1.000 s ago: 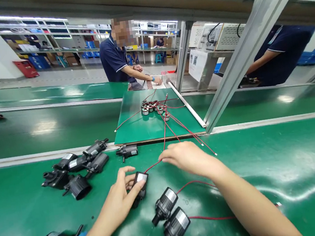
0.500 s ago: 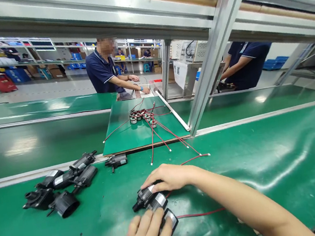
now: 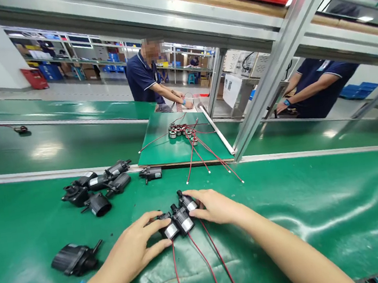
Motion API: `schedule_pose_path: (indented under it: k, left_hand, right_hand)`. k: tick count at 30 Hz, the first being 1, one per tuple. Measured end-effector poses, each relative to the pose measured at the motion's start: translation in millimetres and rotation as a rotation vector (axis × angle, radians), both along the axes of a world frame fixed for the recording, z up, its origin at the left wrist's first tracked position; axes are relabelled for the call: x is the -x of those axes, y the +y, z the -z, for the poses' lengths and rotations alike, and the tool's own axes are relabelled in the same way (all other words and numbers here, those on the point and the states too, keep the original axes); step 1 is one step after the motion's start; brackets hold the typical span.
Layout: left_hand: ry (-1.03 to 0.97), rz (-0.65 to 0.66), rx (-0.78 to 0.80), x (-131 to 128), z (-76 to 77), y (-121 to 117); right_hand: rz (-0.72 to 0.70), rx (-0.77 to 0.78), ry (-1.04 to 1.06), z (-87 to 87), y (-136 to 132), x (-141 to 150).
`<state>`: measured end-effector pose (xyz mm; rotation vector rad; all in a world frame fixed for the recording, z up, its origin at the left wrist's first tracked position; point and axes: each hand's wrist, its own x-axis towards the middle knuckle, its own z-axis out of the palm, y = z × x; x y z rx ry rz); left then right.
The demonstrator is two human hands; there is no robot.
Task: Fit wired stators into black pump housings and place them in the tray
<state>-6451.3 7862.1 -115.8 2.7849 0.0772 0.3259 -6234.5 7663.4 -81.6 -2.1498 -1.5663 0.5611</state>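
Note:
Three small black pumps lie side by side on the green mat, white labels up and red wires running toward me. My left hand (image 3: 136,241) grips the left pump (image 3: 170,230), fingers over its top and thumb at its lower end. At the right pump (image 3: 188,203), my right hand (image 3: 215,206) has its index finger by the nozzle and its thumb on the body. Between them sits the middle pump (image 3: 183,219), touched by its neighbours. One larger black pump (image 3: 75,258) rests left of my left forearm.
Several black pumps (image 3: 96,204) are grouped at the left, with a lone pump (image 3: 151,173) beside them. A green board (image 3: 155,150) bridges the gap behind, bearing round motor parts (image 3: 180,131) with red wires. A metal post (image 3: 256,67) rises at right. Co-workers (image 3: 142,78) stand beyond.
The three pumps have been turned so their nozzles point away and their wires come toward me. My left hand has moved from in front of them to their left side. The view has shifted.

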Motion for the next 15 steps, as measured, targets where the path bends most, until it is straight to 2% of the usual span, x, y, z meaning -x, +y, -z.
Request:
schedule_pose_path:
  k: [5, 9, 11, 13, 15]
  left_hand:
    - [0.026, -0.057, 0.08, 9.4, -2.7, -11.0]
    - [-0.017, -0.079, 0.176, 11.1, -2.8, -15.1]
    - [-0.043, -0.123, 0.262, 9.3, 0.3, -16.4]
    - [-0.056, -0.178, 0.348, 7.4, 4.8, -16.2]
    - [-0.067, -0.214, 0.415, 7.1, 9.2, -14.3]
  right_hand:
    - [0.072, 0.069, 0.101, 0.2, -16.2, -13.2]
    - [0.03, 0.045, 0.181, 6.8, -21.3, -4.5]
    - [0.025, 0.011, 0.055, 8.9, -19.5, 1.0]
    - [0.012, -0.091, -0.16, 11.9, -14.3, 3.7]
    - [-0.095, -0.242, -0.323, 18.0, -4.6, 3.3]
